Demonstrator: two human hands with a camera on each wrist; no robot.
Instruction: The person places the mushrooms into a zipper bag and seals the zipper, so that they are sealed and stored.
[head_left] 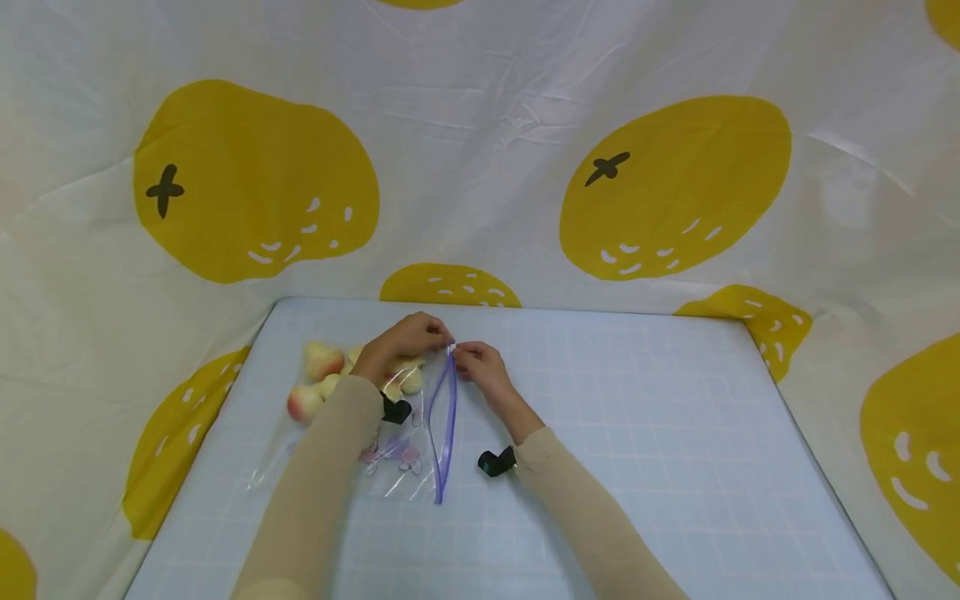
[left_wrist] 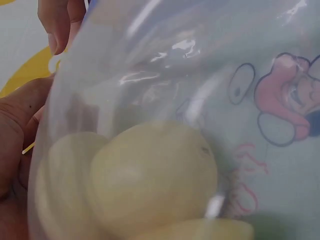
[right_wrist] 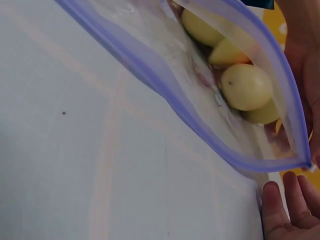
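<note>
A clear zip bag with a purple seal and printed pink cartoon figures lies on the table, its mouth gaping toward the right. Several round, pale yellow fruits, some blushed red like peaches, are inside it. My left hand reaches over the bag and pinches the far corner of its mouth. At that same corner, my right hand holds the seal's end between thumb and fingers. The right wrist view shows the right hand's fingertips right below the corner, partly cut off by the frame.
The table has a pale blue checked cover. Behind and beside it hangs a white cloth printed with large yellow fruits. A black wrist mount sits at the right sleeve, and another black mount at the left.
</note>
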